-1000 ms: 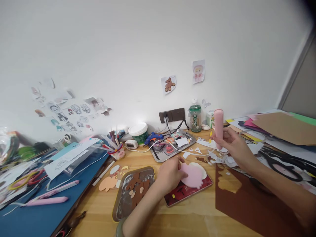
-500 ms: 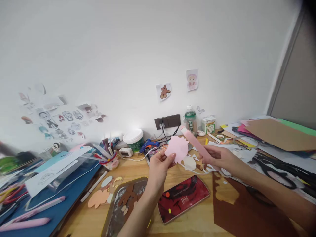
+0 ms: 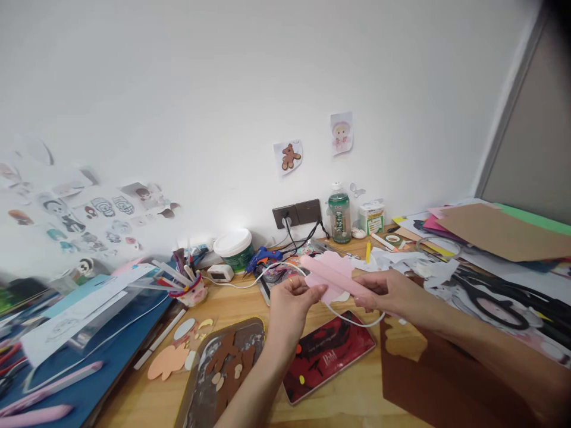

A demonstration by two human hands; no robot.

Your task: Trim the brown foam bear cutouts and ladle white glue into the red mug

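Note:
A pink scalloped cutout (image 3: pixel 332 264), paper or thin foam, is pinched by its lower left edge in my left hand (image 3: pixel 292 300). My right hand (image 3: pixel 392 291) is closed around a slim pink corded tool (image 3: pixel 343 279) that looks like a mini hair straightener. Its long bar lies diagonally across the cutout, the tip pointing up and left. Whether the cutout is clamped inside the bar or only behind it I cannot tell. A white cord (image 3: pixel 357 323) loops below my hands. Beneath them lies a dark red flat case (image 3: pixel 330 356).
At front left are a tray (image 3: pixel 203 356) with brown cut pieces and an orange cutout (image 3: pixel 168 360). Behind stand a pen cup (image 3: pixel 191 292), a white-lidded tub (image 3: pixel 234 252), a blue glue gun (image 3: pixel 263 258) and a green bottle (image 3: pixel 340 217). Black scissors (image 3: pixel 495 306) lie right, near brown sheet (image 3: pixel 428 380).
The pink tool has come down and left, from beside the cutout to across it. My hands are closer together. The whole view has shifted slightly.

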